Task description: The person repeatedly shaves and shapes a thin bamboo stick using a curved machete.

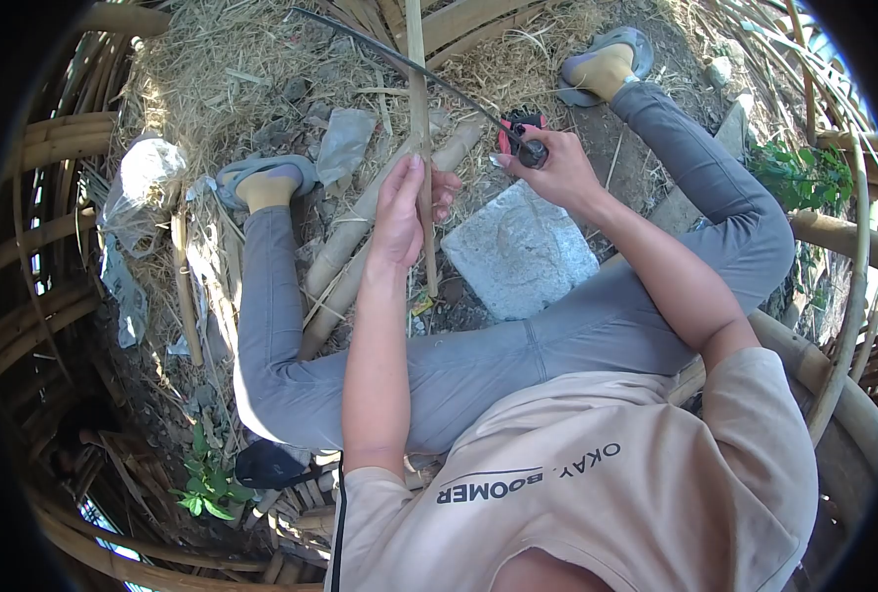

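A long, narrow bamboo strip stands lengthwise in front of me, with my left hand closed around its lower part. My right hand grips the dark handle of a long, thin blade. The blade reaches to the upper left and crosses the strip above my left hand. Just beyond my right hand lies a red and black object, partly hidden by it. Below both hands, a pale square stone block rests on the ground between my legs.
Bamboo poles lie left of the block. Straw and a clear plastic scrap cover ground ahead. A plastic bag is at left, a dark cap-like item behind my left knee. Bent bamboo curves along the right side.
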Demonstrator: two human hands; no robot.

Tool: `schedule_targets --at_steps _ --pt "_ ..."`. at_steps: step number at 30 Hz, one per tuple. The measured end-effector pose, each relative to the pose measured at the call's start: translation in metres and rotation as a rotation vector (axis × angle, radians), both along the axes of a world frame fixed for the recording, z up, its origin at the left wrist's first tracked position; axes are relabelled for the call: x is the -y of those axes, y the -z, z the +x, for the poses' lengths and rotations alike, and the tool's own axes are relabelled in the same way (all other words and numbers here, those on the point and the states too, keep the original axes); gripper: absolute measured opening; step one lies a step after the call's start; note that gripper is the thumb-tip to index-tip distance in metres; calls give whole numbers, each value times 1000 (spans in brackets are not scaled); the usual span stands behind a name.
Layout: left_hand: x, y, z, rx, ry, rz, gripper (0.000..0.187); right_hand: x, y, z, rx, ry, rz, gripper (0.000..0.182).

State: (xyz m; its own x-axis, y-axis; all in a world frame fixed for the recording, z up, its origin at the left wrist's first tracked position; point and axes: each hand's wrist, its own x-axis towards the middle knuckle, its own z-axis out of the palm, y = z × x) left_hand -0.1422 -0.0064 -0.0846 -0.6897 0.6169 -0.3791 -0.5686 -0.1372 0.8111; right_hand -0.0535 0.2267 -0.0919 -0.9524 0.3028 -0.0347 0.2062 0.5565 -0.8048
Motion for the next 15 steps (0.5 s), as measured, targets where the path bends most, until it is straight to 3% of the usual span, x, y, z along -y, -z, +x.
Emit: schedule_targets --at_steps 7,11,15 --pt "4 -4 -2 217 -9 262 52 -2 1 0 -25 0 -39 41" --pt "4 3 -2 223 6 272 50 -4 14 -1 -125 -6 -3 42" --pt "1 6 2 160 -1 184 38 -5 7 -1 -33 -11 -9 43"
